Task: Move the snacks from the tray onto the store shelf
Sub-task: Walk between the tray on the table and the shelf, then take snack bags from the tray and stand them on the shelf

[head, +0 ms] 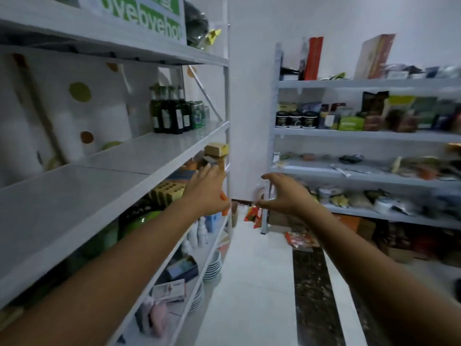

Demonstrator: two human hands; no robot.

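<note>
Several red snack packets are lying on the white floor tiles at the foot of the right-hand shelving unit, well apart from both hands; no tray is showing anywhere in the view, so where any other snacks are sitting I cannot tell. The right hand is hanging in mid-air over the aisle, thumb low and fingers arching above in a wide C, gripping nothing; judging by that shape, it is readying for a packet or a tray edge. The left hand is stretching forward with fingers straight and spread, just beside the end post of the left shelving unit; an orange scrap is peeking out beside its palm, and whether the hand is touching it is unclear. The middle board of that unit is lying mostly bare, likely the spot meant for the snacks; green bottles are standing at its far end.
</note>
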